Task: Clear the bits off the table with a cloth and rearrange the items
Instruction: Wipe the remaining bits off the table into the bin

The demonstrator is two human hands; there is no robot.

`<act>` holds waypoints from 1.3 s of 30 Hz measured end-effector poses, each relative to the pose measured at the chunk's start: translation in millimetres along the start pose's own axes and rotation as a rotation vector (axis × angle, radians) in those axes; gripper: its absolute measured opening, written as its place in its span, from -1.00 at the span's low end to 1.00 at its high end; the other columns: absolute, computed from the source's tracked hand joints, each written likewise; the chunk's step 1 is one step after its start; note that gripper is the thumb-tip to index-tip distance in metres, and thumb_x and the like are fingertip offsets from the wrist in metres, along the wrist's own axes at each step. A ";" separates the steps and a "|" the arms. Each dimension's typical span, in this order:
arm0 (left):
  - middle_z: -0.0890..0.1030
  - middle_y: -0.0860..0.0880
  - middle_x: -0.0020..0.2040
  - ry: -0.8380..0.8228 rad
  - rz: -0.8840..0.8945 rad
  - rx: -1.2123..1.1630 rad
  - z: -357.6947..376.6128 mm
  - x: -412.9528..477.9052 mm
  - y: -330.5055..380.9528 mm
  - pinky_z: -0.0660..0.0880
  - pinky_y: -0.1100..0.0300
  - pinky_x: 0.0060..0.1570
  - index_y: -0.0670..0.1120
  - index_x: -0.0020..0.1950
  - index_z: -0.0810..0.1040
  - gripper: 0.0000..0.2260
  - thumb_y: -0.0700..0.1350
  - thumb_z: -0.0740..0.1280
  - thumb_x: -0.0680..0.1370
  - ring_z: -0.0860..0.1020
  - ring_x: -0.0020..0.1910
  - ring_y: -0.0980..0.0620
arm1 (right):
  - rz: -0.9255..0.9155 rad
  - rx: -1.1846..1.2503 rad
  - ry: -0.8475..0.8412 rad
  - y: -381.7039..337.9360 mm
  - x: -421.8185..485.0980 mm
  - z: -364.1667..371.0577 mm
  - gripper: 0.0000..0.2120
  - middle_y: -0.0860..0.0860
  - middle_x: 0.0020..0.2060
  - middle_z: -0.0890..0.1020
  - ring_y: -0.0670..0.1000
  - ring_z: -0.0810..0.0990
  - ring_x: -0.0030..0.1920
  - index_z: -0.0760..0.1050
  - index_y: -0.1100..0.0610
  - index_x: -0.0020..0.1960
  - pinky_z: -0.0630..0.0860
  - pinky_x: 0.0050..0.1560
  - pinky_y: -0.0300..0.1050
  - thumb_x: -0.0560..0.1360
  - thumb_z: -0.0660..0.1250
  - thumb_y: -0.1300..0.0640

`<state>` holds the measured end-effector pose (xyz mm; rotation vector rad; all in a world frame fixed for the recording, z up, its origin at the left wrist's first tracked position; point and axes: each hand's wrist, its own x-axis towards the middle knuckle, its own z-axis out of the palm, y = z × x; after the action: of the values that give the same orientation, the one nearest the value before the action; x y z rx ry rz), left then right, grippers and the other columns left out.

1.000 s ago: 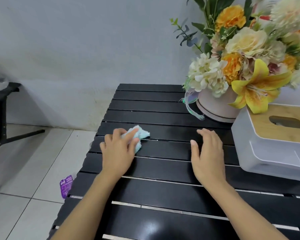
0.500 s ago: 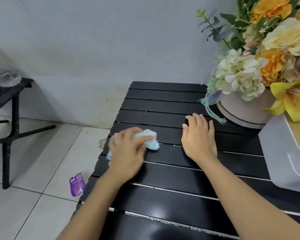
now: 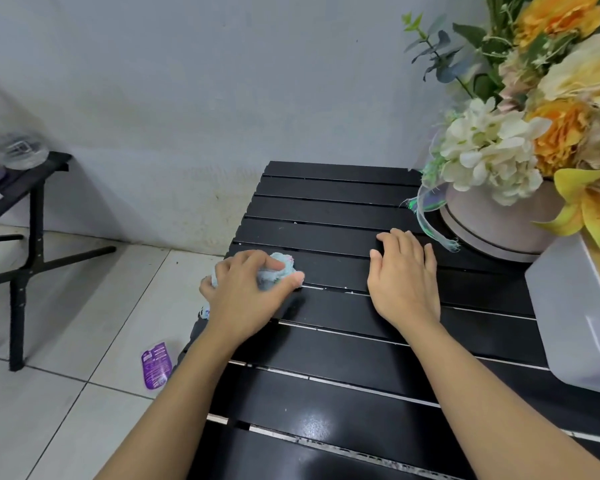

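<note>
My left hand (image 3: 248,292) grips a crumpled light-blue cloth (image 3: 280,270) at the left edge of the black slatted table (image 3: 333,344). Part of the cloth sticks out past the table's edge under my fingers. My right hand (image 3: 404,278) lies flat on the slats to the right, fingers straight, holding nothing. A few small white bits (image 3: 343,289) lie along the slat gap between my hands. A pink pot of flowers (image 3: 499,220) stands at the back right, with a white tissue box (image 3: 575,323) with a wooden lid in front of it.
A purple wrapper (image 3: 156,365) lies on the tiled floor left of the table. A black stand (image 3: 28,216) with a glass object on top is at the far left. The grey wall runs behind the table.
My left hand has dragged the cloth leftward to the table's left edge. My right hand has stayed flat on the slats, and my view has shifted left.
</note>
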<state>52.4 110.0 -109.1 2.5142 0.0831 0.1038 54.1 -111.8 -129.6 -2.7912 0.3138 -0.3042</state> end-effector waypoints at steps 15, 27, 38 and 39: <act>0.45 0.22 0.08 0.129 0.348 -0.001 0.9 22.0 -12.7 0.14 -0.09 0.34 0.21 0.15 0.51 -0.61 0.19 0.43 0.35 0.30 0.14 0.14 | -0.002 -0.017 0.027 0.2 0.5 2.7 -0.65 0.06 0.41 0.39 0.11 0.23 0.47 0.37 0.10 0.36 0.05 0.49 0.16 0.62 0.08 0.05; 0.39 0.20 0.14 -0.016 0.266 0.035 -12.9 31.4 -20.2 0.15 0.07 0.17 0.27 0.17 0.45 -0.56 0.25 0.37 0.31 0.30 0.19 0.07 | -0.004 0.026 0.011 2.9 -0.5 0.5 -0.63 0.05 0.45 0.35 0.07 0.17 0.51 0.35 0.10 0.39 -0.02 0.52 0.10 0.63 0.07 0.02; 0.44 0.10 0.38 -0.039 0.550 0.253 53.2 -31.9 44.1 0.12 -0.12 0.27 0.12 0.40 0.41 -0.61 0.12 0.09 0.59 0.38 0.38 -0.02 | 0.075 0.371 0.153 6.1 3.4 0.1 -0.72 0.10 0.23 0.53 0.13 0.41 0.32 0.44 0.20 0.26 0.11 0.49 0.09 0.59 0.11 0.30; 0.40 0.11 0.42 -0.104 0.643 0.252 58.6 -39.7 53.2 0.14 -0.15 0.30 0.14 0.42 0.37 -0.61 0.12 0.06 0.61 0.33 0.42 -0.01 | 0.086 0.432 0.178 8.1 2.7 -1.3 -0.72 0.10 0.21 0.54 0.12 0.43 0.28 0.45 0.21 0.25 0.18 0.46 0.06 0.58 0.11 0.31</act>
<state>20.2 29.5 -127.5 2.6937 -0.8012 0.2318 55.0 -120.3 -130.6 -2.3252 0.3599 -0.5320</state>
